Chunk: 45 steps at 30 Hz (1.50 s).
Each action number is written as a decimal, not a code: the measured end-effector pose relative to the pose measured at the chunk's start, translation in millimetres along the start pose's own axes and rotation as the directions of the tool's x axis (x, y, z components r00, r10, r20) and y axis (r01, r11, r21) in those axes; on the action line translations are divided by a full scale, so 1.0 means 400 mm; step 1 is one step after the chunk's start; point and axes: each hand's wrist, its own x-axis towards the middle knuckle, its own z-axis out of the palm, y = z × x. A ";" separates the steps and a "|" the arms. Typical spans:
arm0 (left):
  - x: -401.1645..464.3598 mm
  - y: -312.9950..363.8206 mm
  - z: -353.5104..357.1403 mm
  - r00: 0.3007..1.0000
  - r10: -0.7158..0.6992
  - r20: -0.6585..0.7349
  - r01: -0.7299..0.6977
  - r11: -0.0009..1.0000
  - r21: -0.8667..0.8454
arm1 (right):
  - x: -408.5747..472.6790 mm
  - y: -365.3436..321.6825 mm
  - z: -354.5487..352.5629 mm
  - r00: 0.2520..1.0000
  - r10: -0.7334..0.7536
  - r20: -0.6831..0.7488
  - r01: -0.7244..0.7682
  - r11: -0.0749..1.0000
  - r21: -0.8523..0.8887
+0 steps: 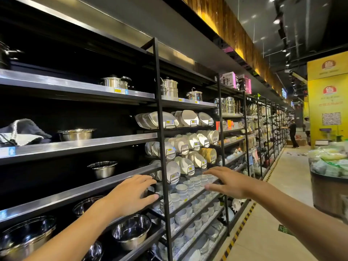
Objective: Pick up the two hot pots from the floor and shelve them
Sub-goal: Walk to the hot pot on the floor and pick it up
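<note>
Both my hands reach forward, empty, in front of a long black store shelving unit. My left hand hovers with fingers spread near the edge of a steel-fronted shelf. My right hand is held flat, fingers apart, in front of stacked white bowls. Steel pots stand on the shelves: one on the middle shelf, one a level lower, and others at the bottom. The floor beneath me is out of view, and I see no pot on it.
Lidded steel stockpots stand on the upper shelf. White plates fill racks to the right. A dark cloth bag lies on the middle shelf at left. A display stand stands right of the aisle; people stand far down it.
</note>
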 end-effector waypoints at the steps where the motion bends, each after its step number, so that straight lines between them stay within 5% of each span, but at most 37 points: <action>1: 0.011 0.012 0.006 1.000 0.012 -0.003 -0.012 1.000 -0.002 | -0.007 0.014 -0.002 1.000 -0.002 -0.009 0.002 1.000 0.000; 14: 0.242 0.163 0.156 1.000 0.014 -0.016 -0.014 1.000 -0.012 | -0.025 0.312 -0.024 0.998 0.053 -0.031 -0.054 0.997 -0.048; 25: 0.506 0.204 0.479 0.988 0.056 0.141 -0.045 0.996 -0.081 | 0.068 0.665 0.193 0.996 0.085 0.008 -0.085 0.996 0.002; 37: 1.196 0.256 0.885 0.965 0.207 0.159 -0.174 0.964 -0.199 | 0.324 1.255 0.303 0.946 0.322 -0.016 -0.323 0.944 -0.069; 45: 1.719 0.529 1.166 0.917 0.374 0.142 -0.322 0.901 -0.292 | 0.287 1.735 0.282 0.820 0.571 -0.042 -0.573 0.816 -0.072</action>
